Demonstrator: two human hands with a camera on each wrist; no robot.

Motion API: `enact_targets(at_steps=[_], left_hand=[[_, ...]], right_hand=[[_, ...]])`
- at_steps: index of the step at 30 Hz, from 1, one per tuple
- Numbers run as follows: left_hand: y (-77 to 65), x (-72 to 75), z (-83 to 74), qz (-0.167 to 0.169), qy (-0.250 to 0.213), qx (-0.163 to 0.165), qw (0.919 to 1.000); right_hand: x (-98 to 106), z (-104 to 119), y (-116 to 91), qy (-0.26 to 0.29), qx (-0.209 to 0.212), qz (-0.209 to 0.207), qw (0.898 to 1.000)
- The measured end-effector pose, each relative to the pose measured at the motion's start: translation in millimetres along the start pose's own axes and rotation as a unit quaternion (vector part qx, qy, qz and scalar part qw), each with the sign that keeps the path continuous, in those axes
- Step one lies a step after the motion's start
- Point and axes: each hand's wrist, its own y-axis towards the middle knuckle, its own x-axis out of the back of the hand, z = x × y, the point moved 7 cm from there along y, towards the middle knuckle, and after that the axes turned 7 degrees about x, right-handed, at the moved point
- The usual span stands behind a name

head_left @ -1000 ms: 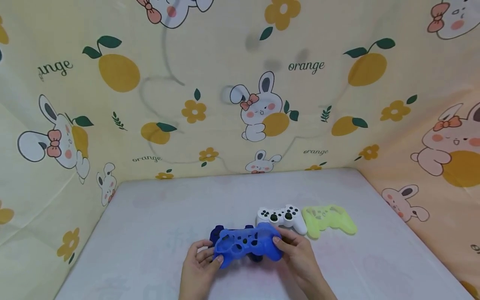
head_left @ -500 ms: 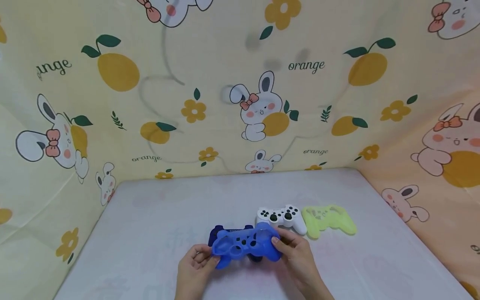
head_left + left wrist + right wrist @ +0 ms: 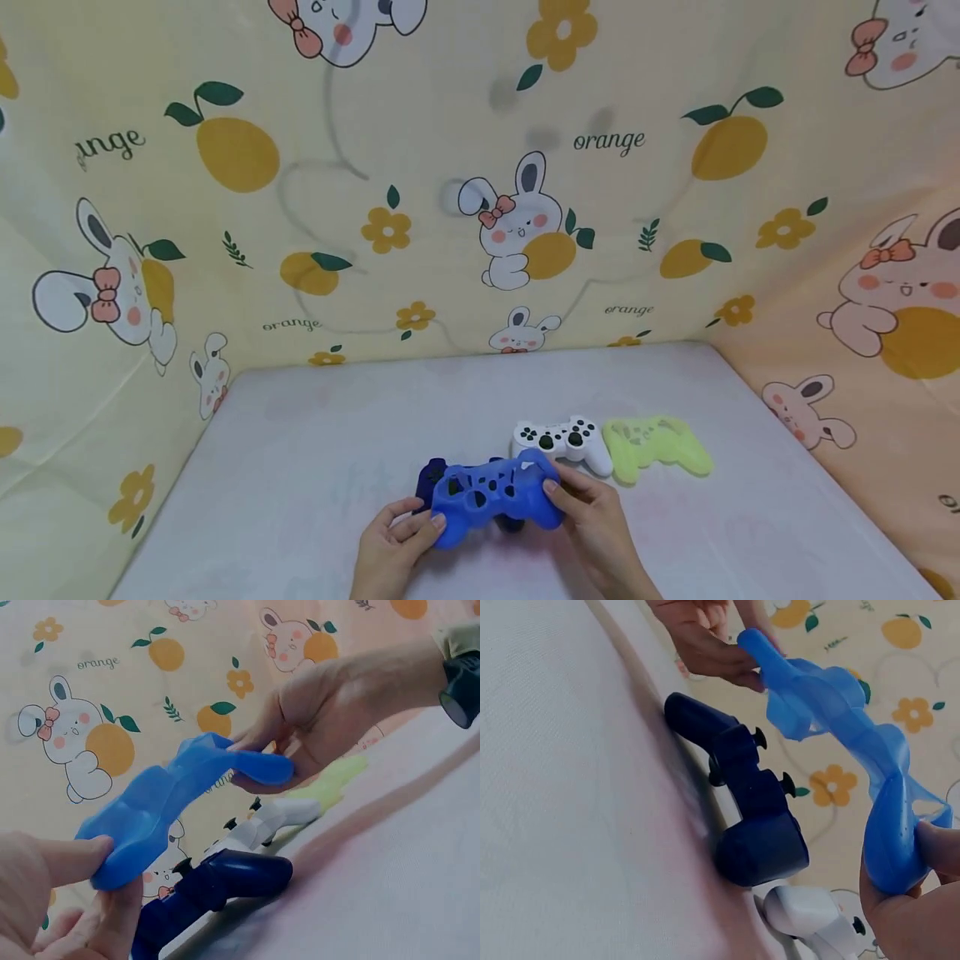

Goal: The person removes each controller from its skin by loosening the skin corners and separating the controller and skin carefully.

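A blue silicone controller cover (image 3: 491, 493) is held up between both hands. My left hand (image 3: 393, 542) pinches its left grip between thumb and fingers. At its right grip, my right hand (image 3: 596, 525) pinches it the same way. Below the cover, a dark blue game controller (image 3: 754, 795) lies on the table with its thumbsticks up. Both wrist views show a gap between cover and controller. From the head view the cover hides most of that controller, leaving its upper left corner and part of a grip showing.
Behind the right hand lies a white game controller (image 3: 558, 442), face up. Beside it is a flat yellow-green controller cover (image 3: 656, 448). The pale cloth-covered table (image 3: 300, 467) is enclosed by a patterned fabric wall (image 3: 420, 167) at back and sides.
The blue cover has tilted so more of its face and holes show in the head view, and its left end has dropped slightly. Both hands keep hold of it.
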Motion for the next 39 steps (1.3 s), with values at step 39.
enact_targets(at_steps=[39], left_hand=[[-6.4, -0.4, -17.8, -0.022, 0.099, -0.16, 0.9819]], right_hand=[[4, -5, 1, -0.121, 0.015, 0.033, 0.992]])
